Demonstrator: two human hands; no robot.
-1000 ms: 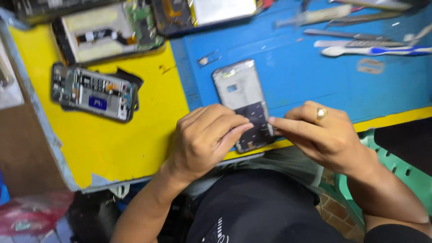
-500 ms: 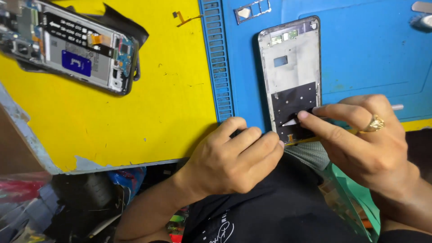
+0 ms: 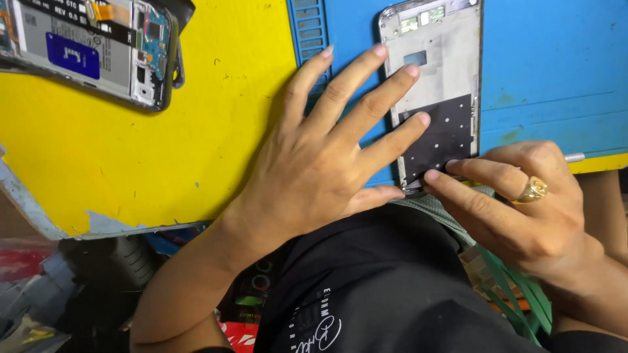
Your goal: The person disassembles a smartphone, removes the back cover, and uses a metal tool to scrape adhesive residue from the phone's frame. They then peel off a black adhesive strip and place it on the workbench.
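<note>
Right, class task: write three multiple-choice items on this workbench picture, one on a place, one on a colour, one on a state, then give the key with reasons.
1. Where does the silver phone frame with the black sheet lie?
A. on the blue ribbed work mat
B. on the yellow bench top
C. on the lap

2. What colour is the ring on the right hand?
A. black
B. gold
C. red

3. How is the left hand?
A. clenched in a fist
B. holding a screwdriver
C. spread flat, fingers on the frame

Key: A, blue mat shows around the frame; B, the ring shines gold; C, the fingers fan out over the frame's left edge.
</note>
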